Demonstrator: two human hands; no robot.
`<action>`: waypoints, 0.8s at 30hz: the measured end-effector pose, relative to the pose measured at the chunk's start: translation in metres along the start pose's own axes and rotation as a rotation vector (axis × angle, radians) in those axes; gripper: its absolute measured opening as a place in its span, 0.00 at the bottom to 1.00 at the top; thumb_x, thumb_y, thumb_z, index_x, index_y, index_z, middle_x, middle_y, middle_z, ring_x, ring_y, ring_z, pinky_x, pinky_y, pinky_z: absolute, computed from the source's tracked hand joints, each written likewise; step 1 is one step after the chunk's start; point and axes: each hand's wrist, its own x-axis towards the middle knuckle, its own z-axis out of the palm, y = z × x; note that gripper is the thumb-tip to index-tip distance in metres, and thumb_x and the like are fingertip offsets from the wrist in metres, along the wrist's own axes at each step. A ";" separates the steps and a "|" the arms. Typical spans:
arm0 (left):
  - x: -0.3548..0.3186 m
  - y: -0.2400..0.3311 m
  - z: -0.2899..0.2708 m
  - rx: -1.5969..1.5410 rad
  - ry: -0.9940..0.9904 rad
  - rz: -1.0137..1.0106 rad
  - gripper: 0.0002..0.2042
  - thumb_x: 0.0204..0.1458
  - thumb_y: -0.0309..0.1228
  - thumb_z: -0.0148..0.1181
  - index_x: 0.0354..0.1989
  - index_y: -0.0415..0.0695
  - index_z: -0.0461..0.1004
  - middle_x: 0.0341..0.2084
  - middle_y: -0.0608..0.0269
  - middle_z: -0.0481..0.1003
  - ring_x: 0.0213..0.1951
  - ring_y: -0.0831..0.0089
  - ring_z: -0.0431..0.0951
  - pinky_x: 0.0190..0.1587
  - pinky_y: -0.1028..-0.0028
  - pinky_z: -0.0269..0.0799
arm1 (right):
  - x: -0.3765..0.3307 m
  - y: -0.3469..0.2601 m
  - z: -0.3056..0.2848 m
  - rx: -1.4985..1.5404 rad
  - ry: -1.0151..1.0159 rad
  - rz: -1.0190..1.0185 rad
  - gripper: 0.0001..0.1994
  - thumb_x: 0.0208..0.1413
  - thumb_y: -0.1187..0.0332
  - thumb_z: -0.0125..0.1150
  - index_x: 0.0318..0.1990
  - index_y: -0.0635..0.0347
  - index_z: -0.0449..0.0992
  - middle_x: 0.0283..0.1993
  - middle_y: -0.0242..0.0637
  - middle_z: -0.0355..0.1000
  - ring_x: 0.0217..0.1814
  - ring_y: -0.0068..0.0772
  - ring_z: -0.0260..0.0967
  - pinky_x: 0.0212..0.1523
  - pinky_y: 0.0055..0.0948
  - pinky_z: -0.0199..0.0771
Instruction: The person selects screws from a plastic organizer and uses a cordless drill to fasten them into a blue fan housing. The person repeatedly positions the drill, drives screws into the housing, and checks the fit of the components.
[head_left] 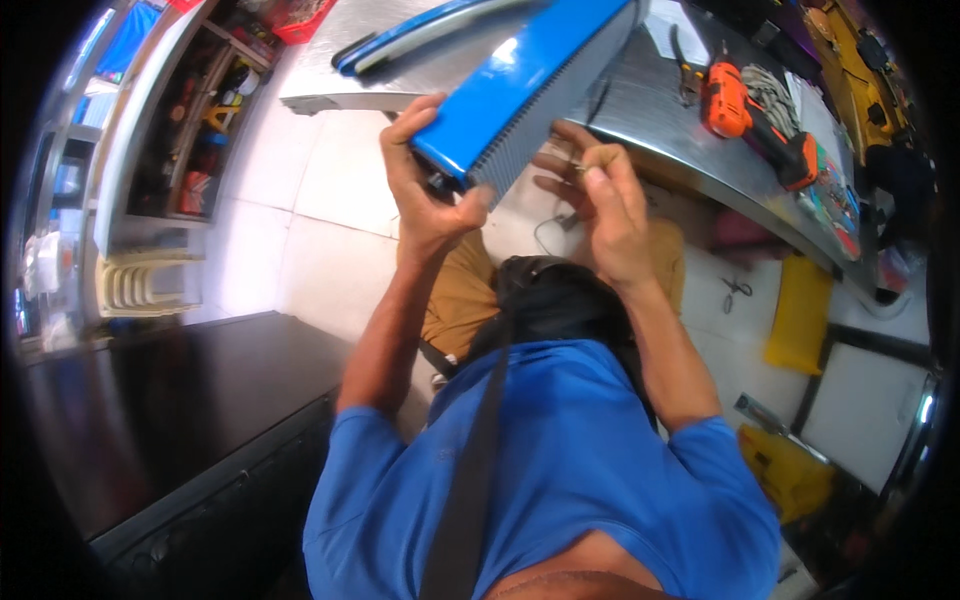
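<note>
A long blue case with a grey ribbed side slants up and away over the edge of the metal table. Its near end rests in my left hand, with the thumb under the corner and the fingers wrapped over the left edge. To the right of that end, apart from the case, is my right hand. Its thumb and index finger are pinched on something tiny, too small to name, while the other fingers stretch toward the ribbed side. A separate blue strip-shaped part lies on the table left of the case.
On the metal table lie an orange cordless drill, pliers and a tangled cord. Scissors are on the floor at right. A dark cabinet stands at left, near a cream plastic stool.
</note>
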 end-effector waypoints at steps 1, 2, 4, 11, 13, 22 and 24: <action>0.000 -0.006 -0.006 0.065 -0.048 0.044 0.43 0.39 0.39 0.71 0.66 0.47 0.57 0.62 0.45 0.61 0.64 0.51 0.68 0.58 0.58 0.83 | 0.002 0.001 0.003 -0.063 0.006 -0.019 0.08 0.75 0.66 0.42 0.50 0.61 0.65 0.74 0.55 0.58 0.65 0.37 0.71 0.67 0.40 0.74; 0.001 -0.010 -0.008 0.074 -0.070 0.077 0.44 0.38 0.39 0.72 0.66 0.47 0.57 0.62 0.45 0.61 0.63 0.50 0.68 0.57 0.57 0.83 | 0.004 0.002 0.002 -0.083 0.002 -0.029 0.09 0.75 0.66 0.42 0.50 0.61 0.65 0.73 0.55 0.59 0.65 0.36 0.71 0.67 0.40 0.73; 0.004 -0.015 -0.013 0.019 -0.054 0.004 0.45 0.38 0.42 0.73 0.67 0.48 0.57 0.62 0.46 0.60 0.63 0.48 0.68 0.56 0.58 0.83 | 0.008 0.005 0.001 -0.124 -0.006 -0.049 0.09 0.75 0.66 0.42 0.51 0.61 0.65 0.73 0.55 0.60 0.65 0.35 0.71 0.67 0.39 0.73; 0.000 -0.024 -0.020 0.040 -0.022 -0.112 0.47 0.39 0.44 0.73 0.70 0.45 0.57 0.66 0.43 0.60 0.69 0.50 0.64 0.70 0.51 0.67 | 0.012 0.019 0.014 -0.279 -0.004 -0.082 0.08 0.75 0.66 0.46 0.47 0.61 0.69 0.68 0.53 0.67 0.62 0.31 0.71 0.65 0.35 0.69; 0.004 -0.020 -0.021 0.088 -0.036 -0.096 0.48 0.39 0.44 0.75 0.71 0.42 0.57 0.65 0.42 0.62 0.67 0.50 0.66 0.68 0.53 0.70 | 0.010 0.023 0.011 -0.339 -0.011 -0.092 0.08 0.74 0.66 0.47 0.48 0.61 0.68 0.67 0.53 0.68 0.62 0.32 0.70 0.64 0.36 0.69; 0.019 0.018 -0.023 0.390 -0.090 -0.340 0.47 0.38 0.41 0.82 0.64 0.26 0.65 0.51 0.38 0.75 0.50 0.55 0.83 0.47 0.66 0.85 | 0.016 0.009 0.020 -0.722 -0.050 -0.266 0.08 0.69 0.67 0.54 0.45 0.63 0.72 0.66 0.53 0.71 0.65 0.46 0.71 0.66 0.41 0.68; 0.018 0.010 -0.024 0.371 -0.062 -0.268 0.46 0.38 0.40 0.82 0.63 0.26 0.66 0.49 0.39 0.77 0.47 0.56 0.84 0.45 0.67 0.86 | 0.018 0.010 0.024 -0.703 -0.030 -0.252 0.08 0.68 0.67 0.55 0.45 0.63 0.72 0.65 0.52 0.72 0.65 0.47 0.72 0.66 0.41 0.68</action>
